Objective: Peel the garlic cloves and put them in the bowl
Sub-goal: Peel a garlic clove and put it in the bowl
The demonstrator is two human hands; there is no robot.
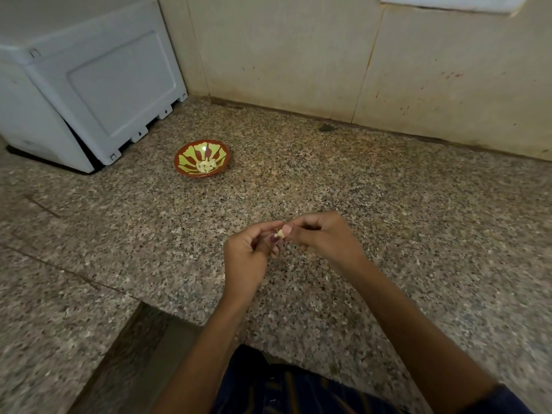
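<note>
A small pale garlic clove [280, 233] is held above the speckled granite counter, between both hands. My left hand [249, 255] has its fingers curled around the clove from the left. My right hand [321, 239] pinches it from the right with thumb and fingertips. Most of the clove is hidden by the fingers. A red bowl [185, 170] with a yellow-green pattern stands farther back on the left, and several peeled cloves [206, 166] lie in it.
A white appliance [89, 85] stands at the back left corner of the granite counter [388, 219], close to the bowl. Beige tiled walls [298, 55] run along the back. The counter's front edge drops off at lower left.
</note>
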